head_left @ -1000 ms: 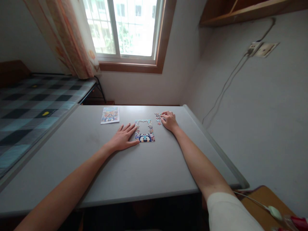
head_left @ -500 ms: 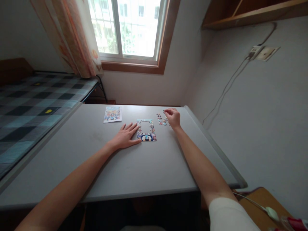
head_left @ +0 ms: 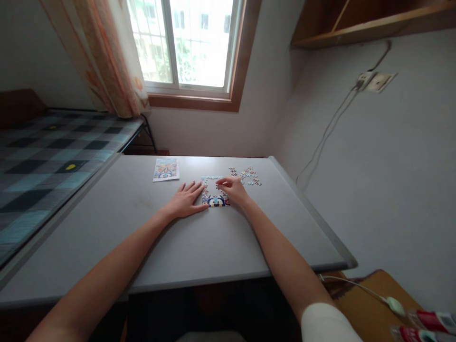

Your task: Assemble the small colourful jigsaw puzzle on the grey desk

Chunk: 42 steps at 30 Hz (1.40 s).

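A partly assembled jigsaw puzzle [head_left: 215,203] lies on the grey table, its border and a blue cartoon face joined around a gap in the middle. My left hand [head_left: 183,200] rests flat with fingers spread, fingertips and thumb touching the puzzle's left edge. Over the gap, my right hand [head_left: 233,189] pinches a small dark puzzle piece [head_left: 217,185] between thumb and fingers, hiding part of the puzzle's right side. Loose puzzle pieces [head_left: 248,173] are scattered just beyond the right hand. A printed reference picture [head_left: 166,169] lies at the far left of the puzzle.
The table [head_left: 199,247] has raised side edges and stands by the window wall. A bed with a checked cover [head_left: 71,152] is on the left. At lower right are a wooden stool [head_left: 377,304], a white cable and red-labelled bottles [head_left: 432,320].
My right hand has moved left from the loose pieces to above the puzzle's gap, with a piece in its fingers. My left hand stays on the puzzle's edge. The view has shifted slightly.
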### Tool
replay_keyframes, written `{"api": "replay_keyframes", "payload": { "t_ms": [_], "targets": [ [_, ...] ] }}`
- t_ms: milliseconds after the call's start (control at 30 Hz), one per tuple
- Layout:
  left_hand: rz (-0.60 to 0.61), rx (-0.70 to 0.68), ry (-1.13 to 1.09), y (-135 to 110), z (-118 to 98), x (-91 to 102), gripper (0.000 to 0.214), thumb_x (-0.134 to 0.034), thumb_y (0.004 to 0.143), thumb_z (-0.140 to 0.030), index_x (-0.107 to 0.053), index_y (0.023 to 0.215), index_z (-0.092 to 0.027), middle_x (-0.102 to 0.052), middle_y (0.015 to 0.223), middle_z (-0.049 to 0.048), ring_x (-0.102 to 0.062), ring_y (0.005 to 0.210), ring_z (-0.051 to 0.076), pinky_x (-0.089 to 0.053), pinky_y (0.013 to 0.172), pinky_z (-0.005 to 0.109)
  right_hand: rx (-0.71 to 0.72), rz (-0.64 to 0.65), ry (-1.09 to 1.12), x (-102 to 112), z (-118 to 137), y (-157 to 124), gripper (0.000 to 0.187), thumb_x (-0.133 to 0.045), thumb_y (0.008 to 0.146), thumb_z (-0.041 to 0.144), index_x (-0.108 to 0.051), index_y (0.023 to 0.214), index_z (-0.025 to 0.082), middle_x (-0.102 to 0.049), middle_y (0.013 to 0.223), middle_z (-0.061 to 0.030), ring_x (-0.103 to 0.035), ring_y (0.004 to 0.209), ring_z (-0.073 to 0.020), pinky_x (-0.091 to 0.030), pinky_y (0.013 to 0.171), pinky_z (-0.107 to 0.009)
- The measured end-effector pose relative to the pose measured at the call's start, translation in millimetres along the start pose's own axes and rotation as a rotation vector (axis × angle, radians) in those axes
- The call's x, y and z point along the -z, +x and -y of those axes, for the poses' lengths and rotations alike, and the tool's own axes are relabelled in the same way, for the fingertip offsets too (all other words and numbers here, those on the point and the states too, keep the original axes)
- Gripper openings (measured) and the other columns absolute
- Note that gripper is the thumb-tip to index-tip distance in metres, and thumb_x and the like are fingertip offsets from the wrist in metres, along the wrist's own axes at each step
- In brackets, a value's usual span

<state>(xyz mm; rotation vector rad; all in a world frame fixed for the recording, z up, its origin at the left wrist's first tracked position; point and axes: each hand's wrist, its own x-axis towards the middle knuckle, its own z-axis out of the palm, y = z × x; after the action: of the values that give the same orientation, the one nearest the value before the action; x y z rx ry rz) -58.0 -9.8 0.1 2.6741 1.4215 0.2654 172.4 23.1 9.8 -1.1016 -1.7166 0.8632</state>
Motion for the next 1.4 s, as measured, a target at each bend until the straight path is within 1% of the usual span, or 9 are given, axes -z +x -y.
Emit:
{"api": "replay_keyframes", "payload": {
  "t_ms": [133, 233, 333, 433, 600, 800, 1000, 1167, 1400],
  "targets": [
    [-0.011, 0.009, -0.008, -0.6, -1.3, 0.1, 0.088, -0.036, 0.085, -0.075, -0.026, 0.153, -0.02, -0.025, 0.157, 0.0075, -0.019, 0.145, 0.031, -0.011, 0.118, 0.05, 0.076, 0.022, -0.137, -4.0, -1.0, -7.8, 0.01, -0.063, 0.076, 0.019, -0.073, 0.078, 0.02, -0.068, 0.082, -0.0032, -0.064, 0.07, -0.0138, -0.053, 0.073, -0.03],
    [-0.037, -0.011, -0.027, -1.4, -2.7, 1.6, 0.084, -0.041, 0.086, -0.071, -0.026, 0.152, -0.021, -0.025, 0.158, 0.0063, -0.021, 0.145, 0.029, -0.014, 0.118, 0.049, 0.098, 0.025, -0.149, -6.0, -1.9, -10.1, 0.012, -0.062, 0.077, 0.017, -0.073, 0.081, 0.02, -0.067, 0.083, -0.0027, -0.064, 0.072, -0.0136, -0.052, 0.074, -0.029],
    [-0.067, -0.085, -0.046, -1.8, -4.0, 3.3, 0.073, -0.044, 0.088, -0.064, -0.035, 0.149, -0.024, -0.029, 0.156, 0.0044, -0.025, 0.144, 0.024, -0.016, 0.119, 0.044, 0.116, 0.044, -0.144, -8.8, -3.1, -10.9, 0.013, -0.062, 0.078, 0.017, -0.073, 0.082, 0.02, -0.067, 0.083, -0.0025, -0.064, 0.074, -0.0137, -0.052, 0.076, -0.029],
    [-0.08, -0.165, -0.063, -1.8, -4.8, 4.8, 0.059, -0.045, 0.092, -0.057, -0.047, 0.141, -0.027, -0.039, 0.152, 0.0041, -0.03, 0.142, 0.022, -0.018, 0.119, 0.043, 0.111, 0.069, -0.153, -10.5, -4.1, -10.8, 0.013, -0.063, 0.077, 0.016, -0.074, 0.083, 0.02, -0.068, 0.082, -0.0026, -0.063, 0.074, -0.0136, -0.051, 0.074, -0.028],
    [-0.106, -0.232, -0.113, -1.4, -5.1, 5.7, 0.045, -0.048, 0.093, -0.05, -0.059, 0.129, -0.026, -0.052, 0.141, 0.0061, -0.044, 0.133, 0.024, -0.03, 0.113, 0.044, 0.098, 0.093, -0.165, -11.2, -5.8, -10.4, 0.013, -0.063, 0.077, 0.014, -0.074, 0.082, 0.018, -0.069, 0.083, -0.003, -0.062, 0.072, -0.0124, -0.05, 0.072, -0.025],
    [-0.128, -0.236, -0.123, -0.3, -2.9, 2.6, 0.043, -0.05, 0.092, -0.049, -0.06, 0.128, -0.028, -0.053, 0.14, 0.0057, -0.046, 0.131, 0.024, -0.032, 0.112, 0.044, 0.08, 0.128, -0.196, -10.5, -2.9, -11.4, 0.014, -0.065, 0.076, 0.013, -0.075, 0.083, 0.019, -0.072, 0.084, -0.0032, -0.064, 0.077, -0.0144, -0.049, 0.072, -0.025],
    [-0.122, -0.232, -0.129, -0.7, -3.7, 3.9, 0.042, -0.049, 0.093, -0.047, -0.061, 0.128, -0.026, -0.053, 0.14, 0.0067, -0.047, 0.131, 0.024, -0.031, 0.113, 0.044, 0.115, 0.129, -0.337, -8.6, 1.2, -9.8, 0.01, -0.067, 0.077, 0.013, -0.075, 0.079, 0.019, -0.074, 0.083, -0.0033, -0.063, 0.084, -0.0161, -0.044, 0.087, -0.03],
    [-0.114, -0.224, -0.124, -0.7, -4.2, 4.0, 0.042, -0.05, 0.092, -0.048, -0.06, 0.128, -0.028, -0.052, 0.141, 0.0053, -0.046, 0.131, 0.024, -0.031, 0.113, 0.044, 0.064, 0.11, -0.447, -9.7, -0.8, -10.0, 0.008, -0.07, 0.078, 0.018, -0.075, 0.082, 0.021, -0.073, 0.086, -0.0028, -0.061, 0.089, -0.017, -0.039, 0.094, -0.032],
    [-0.122, -0.228, -0.129, 0.0, -4.0, 3.1, 0.042, -0.05, 0.092, -0.047, -0.061, 0.128, -0.028, -0.053, 0.14, 0.0059, -0.047, 0.13, 0.024, -0.031, 0.113, 0.045, 0.066, 0.099, -0.481, -11.0, 0.3, -11.6, 0.009, -0.069, 0.079, 0.018, -0.075, 0.084, 0.021, -0.073, 0.088, -0.0029, -0.058, 0.092, -0.0187, -0.037, 0.094, -0.033]
  ]
}}
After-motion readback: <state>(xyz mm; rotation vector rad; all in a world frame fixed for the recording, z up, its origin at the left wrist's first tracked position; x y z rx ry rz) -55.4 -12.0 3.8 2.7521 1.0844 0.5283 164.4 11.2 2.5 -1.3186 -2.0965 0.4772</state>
